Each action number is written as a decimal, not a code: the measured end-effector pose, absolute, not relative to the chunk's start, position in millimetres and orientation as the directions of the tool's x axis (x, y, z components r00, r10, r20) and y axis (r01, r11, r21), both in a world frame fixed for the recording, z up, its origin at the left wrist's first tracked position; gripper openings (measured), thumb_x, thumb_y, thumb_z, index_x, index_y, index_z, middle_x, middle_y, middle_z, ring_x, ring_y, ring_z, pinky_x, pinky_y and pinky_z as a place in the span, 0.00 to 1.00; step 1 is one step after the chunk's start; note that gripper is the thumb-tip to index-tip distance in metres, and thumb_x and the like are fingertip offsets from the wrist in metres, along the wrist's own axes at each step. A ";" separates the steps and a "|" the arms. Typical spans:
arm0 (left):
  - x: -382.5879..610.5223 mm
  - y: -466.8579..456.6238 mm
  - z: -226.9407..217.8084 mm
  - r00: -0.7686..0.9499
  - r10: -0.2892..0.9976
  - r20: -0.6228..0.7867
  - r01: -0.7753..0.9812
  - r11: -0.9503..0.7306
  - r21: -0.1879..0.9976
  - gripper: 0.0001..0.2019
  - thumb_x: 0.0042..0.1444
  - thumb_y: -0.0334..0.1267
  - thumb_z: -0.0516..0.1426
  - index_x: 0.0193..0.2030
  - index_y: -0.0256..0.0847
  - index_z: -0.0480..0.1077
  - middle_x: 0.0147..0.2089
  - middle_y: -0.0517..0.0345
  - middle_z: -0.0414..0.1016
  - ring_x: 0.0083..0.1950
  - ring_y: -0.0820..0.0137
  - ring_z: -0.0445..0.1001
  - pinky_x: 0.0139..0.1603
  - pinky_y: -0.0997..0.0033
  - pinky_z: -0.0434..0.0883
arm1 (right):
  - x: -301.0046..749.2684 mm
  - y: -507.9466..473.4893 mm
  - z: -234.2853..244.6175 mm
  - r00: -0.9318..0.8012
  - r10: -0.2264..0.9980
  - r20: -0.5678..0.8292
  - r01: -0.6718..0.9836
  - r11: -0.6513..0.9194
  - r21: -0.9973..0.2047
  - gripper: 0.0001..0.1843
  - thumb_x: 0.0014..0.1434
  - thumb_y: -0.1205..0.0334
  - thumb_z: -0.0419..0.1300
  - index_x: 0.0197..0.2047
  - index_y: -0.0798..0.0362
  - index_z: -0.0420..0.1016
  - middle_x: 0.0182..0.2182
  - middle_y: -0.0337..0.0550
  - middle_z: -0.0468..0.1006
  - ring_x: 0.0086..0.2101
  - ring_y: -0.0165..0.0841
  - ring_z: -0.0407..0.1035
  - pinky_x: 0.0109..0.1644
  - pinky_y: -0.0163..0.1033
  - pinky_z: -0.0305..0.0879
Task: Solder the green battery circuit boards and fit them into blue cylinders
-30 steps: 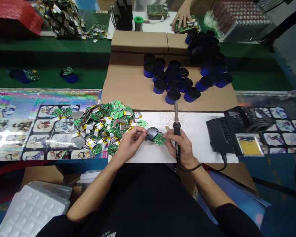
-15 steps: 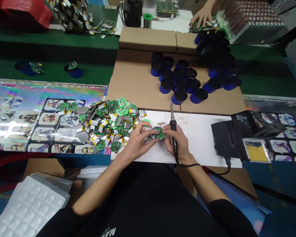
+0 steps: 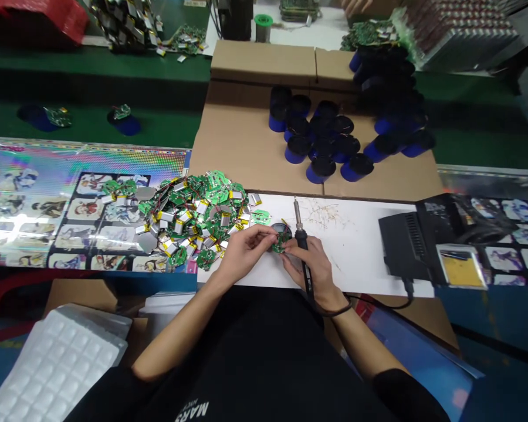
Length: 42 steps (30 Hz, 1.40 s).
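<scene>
My left hand (image 3: 246,249) is closed in a pinch at the left edge of a small green circuit board (image 3: 279,245). My right hand (image 3: 314,264) holds a soldering iron (image 3: 305,258) by its black handle, with the metal tip pointing up and away from the board. Fingertips of that same hand touch the board's right side. Just behind the board is a dark round cup-like part (image 3: 282,227), partly covered by the board and fingers. Thin wires show at the board, too small to trace. Left of my hands lies a heap of circuit boards with silver battery cells (image 3: 198,217).
Black-topped blue cylinders (image 3: 321,169) stand on cardboard (image 3: 237,135) beyond the white work surface (image 3: 352,246). A black soldering station (image 3: 405,243) and yellow sponge tray (image 3: 461,266) sit at right. Wire scraps (image 3: 323,214) lie near the iron's tip. Another person's hand (image 3: 356,6) shows at the top.
My left fingers have closed from a spread hold into a pinch. The board has tipped, exposing the round part behind it. The iron's tip has swung left; the other person's hand has drawn back.
</scene>
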<state>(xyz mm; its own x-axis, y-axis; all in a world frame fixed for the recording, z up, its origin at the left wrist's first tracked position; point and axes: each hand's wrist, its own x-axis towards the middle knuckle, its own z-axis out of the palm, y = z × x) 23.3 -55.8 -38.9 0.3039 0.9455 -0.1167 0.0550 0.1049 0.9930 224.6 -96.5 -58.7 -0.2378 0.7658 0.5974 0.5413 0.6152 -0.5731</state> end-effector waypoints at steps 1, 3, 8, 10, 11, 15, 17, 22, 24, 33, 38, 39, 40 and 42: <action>23.1 -56.0 -38.7 0.303 0.945 -0.126 0.055 0.114 0.992 0.13 0.65 0.48 0.65 0.45 0.40 0.79 0.40 0.53 0.82 0.39 0.68 0.78 0.40 0.71 0.72 | 224.0 -97.6 -59.2 -0.246 0.762 0.600 0.550 0.619 -0.561 0.26 0.60 0.77 0.68 0.57 0.45 0.72 0.46 0.46 0.85 0.46 0.42 0.79 0.51 0.53 0.77; 22.8 -56.1 -38.1 0.302 0.944 -0.133 0.056 0.122 0.991 0.13 0.65 0.49 0.65 0.43 0.39 0.79 0.38 0.54 0.81 0.38 0.69 0.77 0.40 0.71 0.71 | 222.8 -98.6 -59.1 -0.247 0.756 0.606 0.558 0.622 -0.549 0.25 0.60 0.78 0.67 0.56 0.46 0.72 0.45 0.46 0.85 0.46 0.43 0.78 0.50 0.54 0.76; 22.7 -55.7 -36.3 0.294 0.947 -0.126 0.015 0.127 0.992 0.13 0.65 0.49 0.65 0.42 0.39 0.77 0.37 0.55 0.78 0.37 0.70 0.75 0.39 0.71 0.70 | 218.8 -96.0 -49.2 -0.123 0.819 0.560 0.510 0.537 -0.672 0.22 0.60 0.74 0.68 0.54 0.46 0.72 0.46 0.48 0.84 0.46 0.43 0.77 0.51 0.54 0.77; 23.3 -55.6 -36.0 0.295 0.947 -0.127 -0.004 0.135 0.991 0.13 0.65 0.49 0.65 0.42 0.39 0.77 0.37 0.55 0.78 0.37 0.70 0.74 0.39 0.71 0.70 | 215.1 -93.9 -44.4 -0.024 0.852 0.524 0.470 0.472 -0.746 0.20 0.61 0.71 0.69 0.53 0.46 0.71 0.45 0.47 0.83 0.46 0.42 0.78 0.52 0.54 0.77; 23.6 -55.6 -36.2 0.293 0.948 -0.126 -0.010 0.135 0.991 0.14 0.65 0.49 0.66 0.41 0.39 0.77 0.37 0.55 0.77 0.37 0.70 0.74 0.39 0.71 0.70 | 212.5 -92.6 -42.8 0.025 0.861 0.507 0.449 0.444 -0.776 0.19 0.61 0.70 0.69 0.52 0.46 0.71 0.44 0.45 0.83 0.46 0.41 0.79 0.52 0.54 0.78; 24.2 -56.2 -38.5 0.284 0.952 -0.115 -0.018 0.125 0.992 0.14 0.64 0.50 0.66 0.42 0.39 0.77 0.37 0.55 0.78 0.37 0.69 0.75 0.39 0.70 0.71 | 199.7 -87.8 -42.8 0.155 0.885 0.440 0.353 0.366 -0.861 0.15 0.63 0.66 0.70 0.49 0.46 0.71 0.40 0.41 0.83 0.43 0.38 0.81 0.53 0.50 0.78; 23.4 -56.4 -39.0 0.293 0.950 -0.105 -0.004 0.111 0.994 0.14 0.65 0.50 0.65 0.42 0.40 0.77 0.38 0.54 0.78 0.37 0.69 0.75 0.38 0.70 0.71 | 195.0 -86.0 -44.4 0.187 0.892 0.411 0.303 0.345 -0.888 0.14 0.63 0.66 0.70 0.48 0.47 0.71 0.39 0.40 0.83 0.42 0.38 0.82 0.52 0.49 0.78; 18.4 -53.4 -31.8 0.352 0.936 -0.013 0.131 -0.036 0.991 0.11 0.67 0.47 0.63 0.46 0.42 0.79 0.41 0.54 0.80 0.34 0.71 0.73 0.34 0.70 0.68 | 195.2 -83.9 -44.4 0.169 0.899 0.404 0.249 0.358 -0.900 0.13 0.65 0.68 0.68 0.48 0.46 0.71 0.39 0.40 0.82 0.41 0.37 0.82 0.51 0.49 0.79; 16.8 -50.5 -26.7 0.364 0.929 0.067 0.194 -0.146 0.970 0.09 0.68 0.44 0.63 0.46 0.42 0.80 0.42 0.54 0.81 0.34 0.72 0.71 0.34 0.71 0.66 | 198.2 -83.5 -43.5 0.130 0.901 0.414 0.285 0.366 -0.886 0.13 0.65 0.68 0.68 0.48 0.46 0.71 0.39 0.41 0.83 0.42 0.38 0.82 0.53 0.51 0.78; 19.1 -50.7 -21.1 0.343 0.938 0.037 0.154 -0.095 0.983 0.05 0.66 0.38 0.63 0.39 0.40 0.76 0.37 0.57 0.76 0.32 0.73 0.67 0.33 0.71 0.65 | 202.6 -86.9 -43.0 0.059 0.890 0.451 0.388 0.396 -0.832 0.12 0.65 0.68 0.67 0.48 0.45 0.73 0.39 0.39 0.84 0.41 0.37 0.82 0.51 0.49 0.78; 14.5 -56.3 -28.7 0.318 0.936 0.149 0.269 -0.239 0.933 0.04 0.67 0.37 0.61 0.39 0.41 0.76 0.44 0.52 0.77 0.41 0.69 0.74 0.36 0.71 0.69 | 227.2 -96.1 -30.1 0.072 0.918 0.389 0.401 0.331 -0.855 0.05 0.68 0.62 0.64 0.48 0.46 0.77 0.36 0.41 0.83 0.37 0.38 0.80 0.42 0.46 0.78; 14.1 -56.9 -29.9 0.330 0.922 0.201 0.292 -0.302 0.908 0.03 0.66 0.36 0.61 0.40 0.41 0.76 0.46 0.50 0.78 0.44 0.67 0.76 0.40 0.69 0.71 | 234.4 -97.4 -26.0 0.086 0.932 0.353 0.356 0.302 -0.884 0.07 0.71 0.58 0.62 0.50 0.47 0.78 0.32 0.40 0.81 0.33 0.36 0.78 0.36 0.43 0.76; 14.2 -57.2 -31.0 0.346 0.904 0.251 0.306 -0.362 0.880 0.03 0.66 0.35 0.61 0.40 0.41 0.76 0.48 0.49 0.78 0.48 0.66 0.77 0.44 0.67 0.73 | 241.6 -98.2 -21.8 0.097 0.942 0.320 0.293 0.280 -0.914 0.12 0.72 0.53 0.59 0.55 0.46 0.77 0.29 0.39 0.78 0.28 0.34 0.75 0.29 0.40 0.72; 15.3 -56.7 -32.5 0.384 0.859 0.338 0.319 -0.467 0.825 0.02 0.67 0.32 0.60 0.41 0.41 0.74 0.48 0.50 0.80 0.50 0.65 0.79 0.52 0.63 0.73 | 254.9 -98.4 -13.7 0.105 0.956 0.274 0.163 0.255 -0.953 0.20 0.73 0.48 0.58 0.63 0.45 0.72 0.25 0.34 0.73 0.22 0.31 0.67 0.22 0.36 0.62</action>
<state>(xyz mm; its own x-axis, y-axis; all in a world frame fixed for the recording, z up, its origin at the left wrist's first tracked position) 15.3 -56.7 -32.5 0.3840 0.8591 0.3384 0.3186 -0.4673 0.8247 254.9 -98.4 -13.7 0.1048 0.9560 0.2741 0.1628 0.2554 -0.9530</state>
